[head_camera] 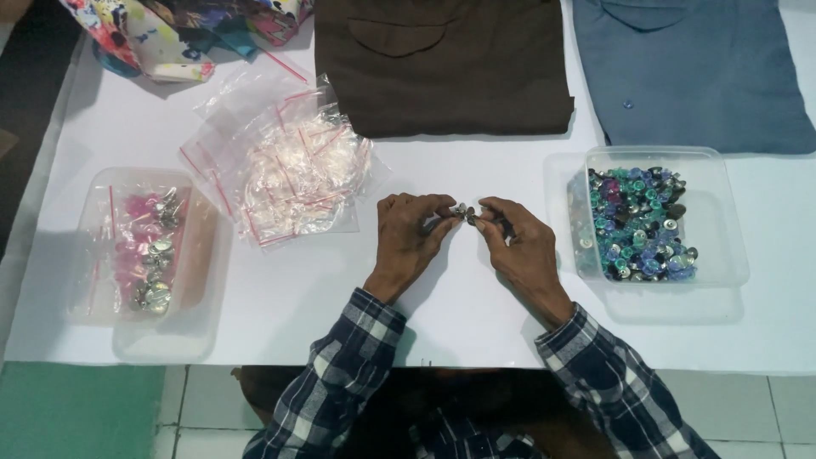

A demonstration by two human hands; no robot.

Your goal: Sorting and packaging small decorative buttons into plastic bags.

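Both hands, left hand (410,231) and right hand (515,240), meet fingertip to fingertip, pinched on small metal buttons (464,211) above the white table (459,306). Right of them sits a clear tub of coloured buttons (646,223); left, empty zip bags (293,174).

A heap of small clear zip bags (289,174) with red seal strips lies on the white table, left of the centre and just below a floral cloth. At the far left, a clear rectangular plastic tub (208,255) holds more such bags, filled with pink and silver bits. At the right, a second clear tub (722,246) with rounded corners holds loose blue, teal and silver pieces; no labels, signs or screens show.
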